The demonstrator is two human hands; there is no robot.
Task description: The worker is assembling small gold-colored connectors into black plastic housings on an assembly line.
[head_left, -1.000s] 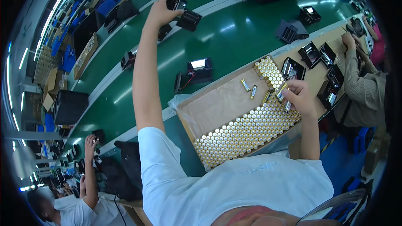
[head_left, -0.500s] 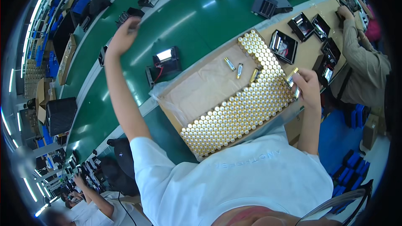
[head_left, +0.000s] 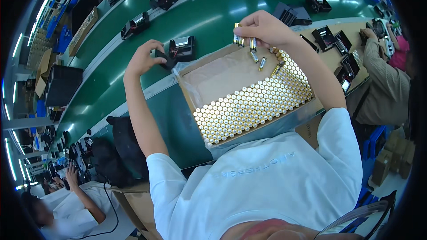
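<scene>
Plenty crowds the battery carton [head_left: 218, 80] on my feed: an open black case [head_left: 183, 46] sits just past its far left corner, and off to the carton's right more black units [head_left: 327, 38] cluster on a brown board [head_left: 351, 27]. The right forearm [head_left: 311, 64] is what blocks me, cutting straight across the carton's right end and hiding part of it. Over the carton's far edge, there's the right hand [head_left: 263, 29], fingers pinched closed on a few held batteries [head_left: 252, 43]; I can't get a clean count. By the carton's far left corner, the left hand [head_left: 144, 58] is half curled, thumb and fingers about the dark flap [head_left: 167, 61] beside that case, and I can't tell whether they truly grip it. Inside the carton, upright batteries [head_left: 253, 106] fill the near side and right end in tight rows, their pale and gold ends up; the far left part shows bare brown lining, with loose batteries [head_left: 263, 63] beside the packed rows. Beyond the carton runs a glossy green surface [head_left: 213, 24] carrying further dark cases [head_left: 164, 0]. A co-worker's ribbed sleeve [head_left: 378, 78] shows to the carton's right, a co-worker in white [head_left: 66, 213] well off to its near left, and cardboard boxes [head_left: 387, 160] stand to its near right.
</scene>
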